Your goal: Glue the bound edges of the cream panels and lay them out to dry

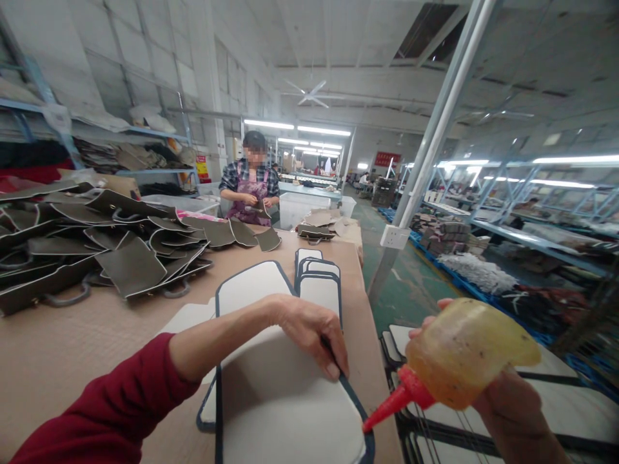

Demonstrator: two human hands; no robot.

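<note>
A white panel with a dark blue border (290, 399) lies on the table in front of me, slightly tilted away. My left hand (314, 332) reaches across it, fingers closed over its right border and thumb pressed on the white face. In my right hand (507, 393) is a squeeze bottle (469, 354) of cloudy yellow liquid, gripped around its body. Its red nozzle (394, 403) points down to the left, the tip at the panel's lower right corner. Part of another bordered panel (207, 409) shows beneath on the left.
Smaller bordered panels (319, 290) lie just beyond. Brown pieces with handles (130, 264) are heaped on the table's left. Stacked panels (570, 403) stand low at right, beside a slanted metal post (425, 154). Across the table a person (249, 183) handles a brown piece.
</note>
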